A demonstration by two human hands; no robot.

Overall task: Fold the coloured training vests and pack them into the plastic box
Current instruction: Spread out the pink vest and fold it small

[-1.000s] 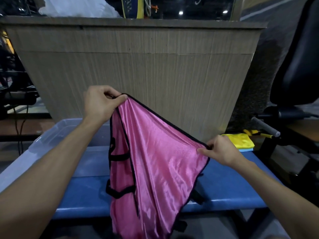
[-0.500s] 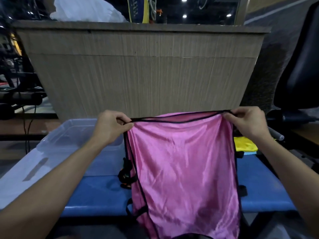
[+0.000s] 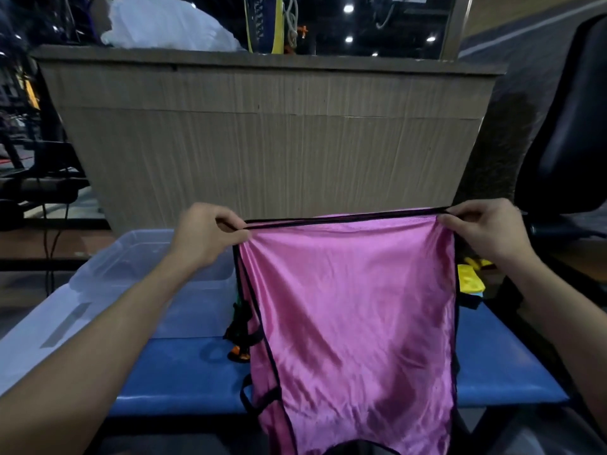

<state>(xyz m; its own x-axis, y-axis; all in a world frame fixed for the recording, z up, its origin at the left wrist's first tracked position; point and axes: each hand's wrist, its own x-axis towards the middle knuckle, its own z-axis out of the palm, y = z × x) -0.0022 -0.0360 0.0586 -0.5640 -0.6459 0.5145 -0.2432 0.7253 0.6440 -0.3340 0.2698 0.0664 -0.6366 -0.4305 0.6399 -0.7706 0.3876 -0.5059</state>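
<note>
Pink satin vest (image 3: 354, 307), black trim, held up flat over the bench (image 3: 499, 366); top edge pulled taut and level, lower part hanging past the bench's front edge. Left hand (image 3: 210, 234) pinches the top left corner, fingers curled round the trim. Right hand (image 3: 483, 229) pinches the top right corner the same way. Black side straps hang loose off the vest's left edge.

No print, logo or number readable on the pink fabric.

Clear plastic box (image 3: 131, 261) sits on the bench left of the vest, behind the left forearm; a grey label on its near side, text unreadable. Yellow vest (image 3: 469, 279) lies on the bench to the right, mostly hidden behind the pink one. Small green, black and orange bundle (image 3: 239, 336) on the bench just beside the vest's left edge, can't tell what it is.

Bench top is blue. Wood-grain counter (image 3: 269, 152) stands behind it, white bag (image 3: 167, 27) on top. Black chair (image 3: 565, 136) at right. Room dim, ceiling spots lit.
</note>
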